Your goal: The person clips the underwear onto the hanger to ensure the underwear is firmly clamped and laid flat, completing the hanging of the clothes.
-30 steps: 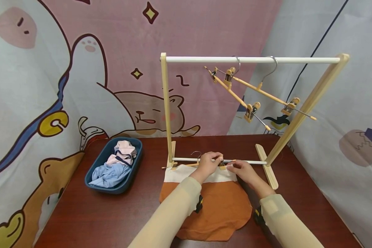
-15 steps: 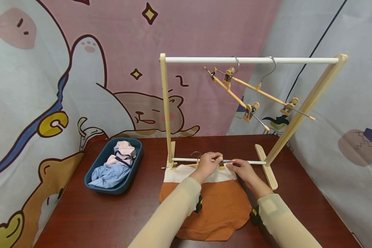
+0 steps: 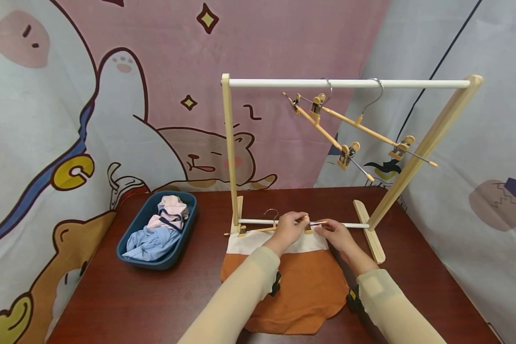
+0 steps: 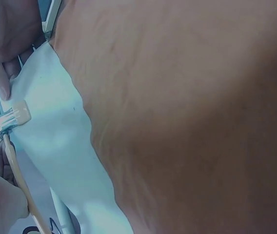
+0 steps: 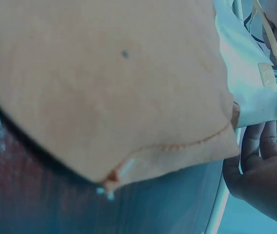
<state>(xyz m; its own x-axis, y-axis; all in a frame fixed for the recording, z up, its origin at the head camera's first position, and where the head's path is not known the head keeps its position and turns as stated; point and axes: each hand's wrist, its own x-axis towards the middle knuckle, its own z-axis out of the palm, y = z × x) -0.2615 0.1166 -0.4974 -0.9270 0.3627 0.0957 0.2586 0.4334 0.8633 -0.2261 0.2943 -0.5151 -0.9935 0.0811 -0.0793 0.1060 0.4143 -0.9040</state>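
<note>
An orange garment (image 3: pixel 303 282) with a white band (image 3: pixel 249 240) along its far edge lies on the table, its band toward a clip hanger (image 3: pixel 264 230). My left hand (image 3: pixel 289 230) pinches the hanger's right clip (image 4: pixel 16 116), whose tip lies over the white band. My right hand (image 3: pixel 336 234) pinches the band's right corner beside that clip, thumb on top and fingers beneath, as the right wrist view shows. At the band's left end sits the hanger's other clip (image 3: pixel 242 230). My left hand covers part of the hanger bar.
A wooden rack with a white top rail (image 3: pixel 275 83) stands over the work, its lower rail (image 3: pixel 348 225) just behind my hands. Two clip hangers (image 3: pixel 320 126) (image 3: pixel 370 131) hang from it. At left, a blue basket (image 3: pixel 123 248) holds pink (image 3: pixel 172 210) and light blue clothes (image 3: pixel 152 242).
The hanger under my left hand has turned very slightly, its hook shifting a little to the left. Both hands stay at nearly the same spot on the clip and the band's corner.
</note>
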